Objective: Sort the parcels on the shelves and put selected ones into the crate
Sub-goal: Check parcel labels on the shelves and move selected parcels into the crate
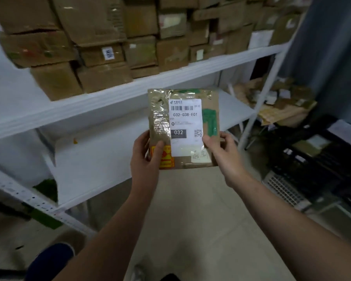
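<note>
I hold a flat brown parcel (182,122) upright in front of me, its white label reading 032-038-E01 turned to the camera. My left hand (146,157) grips its lower left corner, thumb on the front over a yellow and red sticker. My right hand (223,151) grips the lower right corner, thumb on the label. Clear tape and green tape cover parts of the parcel. A black crate (312,157) stands low at the right.
A white shelf unit (114,94) runs across the view. Its upper board carries many stacked cardboard boxes (101,53). The lower board (101,155) lies behind the parcel. More parcels (280,102) are heaped at the far right. A shoe (55,258) shows bottom left.
</note>
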A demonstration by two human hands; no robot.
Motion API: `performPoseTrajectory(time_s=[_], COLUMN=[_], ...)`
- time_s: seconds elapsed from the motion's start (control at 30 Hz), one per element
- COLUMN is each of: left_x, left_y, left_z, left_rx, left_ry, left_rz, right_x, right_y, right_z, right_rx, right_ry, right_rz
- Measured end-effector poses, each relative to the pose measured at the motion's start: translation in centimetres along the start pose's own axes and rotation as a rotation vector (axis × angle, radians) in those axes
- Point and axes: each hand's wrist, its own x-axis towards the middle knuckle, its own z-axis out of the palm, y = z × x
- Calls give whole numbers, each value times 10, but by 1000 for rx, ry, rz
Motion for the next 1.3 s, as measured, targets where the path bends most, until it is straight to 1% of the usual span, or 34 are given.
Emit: performPoseTrajectory(time_s=[0.2, 0.4, 0.6, 0.8, 0.9, 1.03, 1.1, 1.2, 1.3], left_x=[-21, -16, 8, 65, 107, 157, 169, 173, 171], left_y=[-5, -23, -49, -72, -89, -118, -129, -138, -146], left_z=[112, 202, 291, 376, 417, 472, 501, 540, 582], left_rx=[-78, -86, -90, -27, 16, 173, 224, 244, 235], left_ry=[-208, -386, -515, -695, -860, -1141, -1229, -1267, -1299], left_rz=[-24, -75, -126, -141, -163, -189, -211, -211, -204], right_x=[-4, 7, 49, 129, 173, 219, 236, 253, 269], right_y=[8, 25, 44, 58, 65, 71, 75, 81, 88], right_z=[-119, -198, -254, -293, -312, -336, -349, -373, -406], right_rx=[-12, 8, 64, 81, 138, 214, 249, 280, 260], right_ry=[187, 337, 476, 593, 634, 704, 747, 795, 827], right_rz=[22, 71, 97, 141, 163, 177, 191, 231, 247])
